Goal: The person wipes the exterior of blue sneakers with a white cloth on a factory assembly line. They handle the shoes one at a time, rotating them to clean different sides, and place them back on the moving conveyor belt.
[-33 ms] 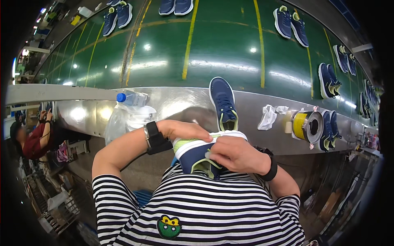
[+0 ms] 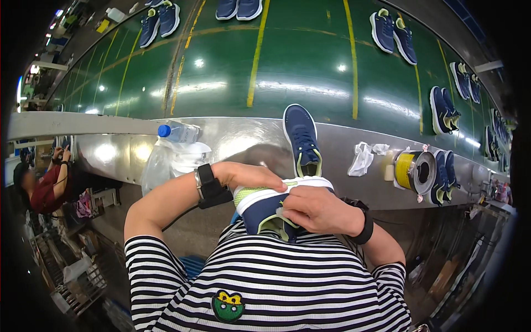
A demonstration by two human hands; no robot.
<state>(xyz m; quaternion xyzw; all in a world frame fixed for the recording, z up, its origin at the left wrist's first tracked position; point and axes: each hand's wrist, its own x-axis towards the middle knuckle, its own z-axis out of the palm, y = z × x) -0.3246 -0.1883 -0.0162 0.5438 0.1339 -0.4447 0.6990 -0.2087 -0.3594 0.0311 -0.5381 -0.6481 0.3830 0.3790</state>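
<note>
Both hands gripped 1 navy shoe [image 2: 265,213] against the striped shirt [image 2: 265,282]: left hand [image 2: 249,176] fingers clasped its white sole, right hand [image 2: 315,210] fingers clenched its upper.

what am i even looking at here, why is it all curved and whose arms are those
The picture comes from a wide fisheye camera worn on a person's head, looking down, so straight edges bend. The arms are that person's own. Both hands hold a navy sneaker with a white sole against the striped shirt: the left hand on the sole end, the right hand across its upper. Ahead runs a metal ledge with a matching single sneaker, a water bottle, white rags and a yellow tape roll. Beyond, a green conveyor belt carries more navy shoe pairs. Another person works at the far left.
</note>
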